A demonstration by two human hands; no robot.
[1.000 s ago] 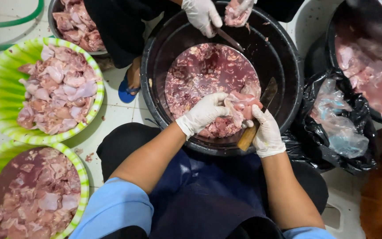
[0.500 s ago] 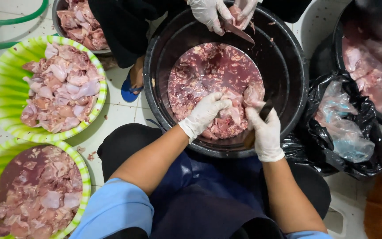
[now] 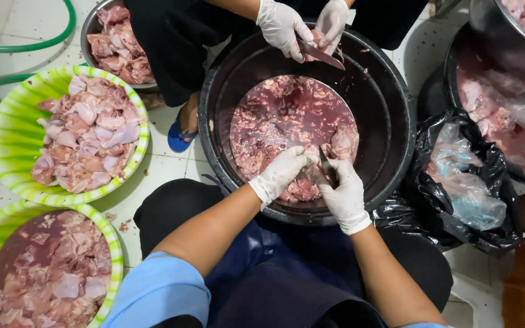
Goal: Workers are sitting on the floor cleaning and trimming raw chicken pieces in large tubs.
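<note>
A big black tub (image 3: 396,109) in front of me holds raw chicken pieces in reddish liquid. My left hand (image 3: 282,173), in a white glove, grips a piece of chicken (image 3: 308,164) at the tub's near side. My right hand (image 3: 343,193), also gloved, holds a knife (image 3: 325,165) whose blade rests against that piece. Across the tub, another person's two gloved hands (image 3: 302,24) work a knife (image 3: 318,53) on a piece of meat.
Two green striped bowls (image 3: 7,127) (image 3: 109,243) of cut chicken sit at my left. A metal bowl (image 3: 87,27) of meat stands beyond them. A black bag (image 3: 432,200) with clear plastic and more tubs of meat (image 3: 487,36) lie at the right. A green hose (image 3: 44,42) runs along the tiled floor.
My right hand has turned the knife from lying low beside the meat to blade-up against the piece. The other person's hands have lowered their piece closer to the tub rim.
</note>
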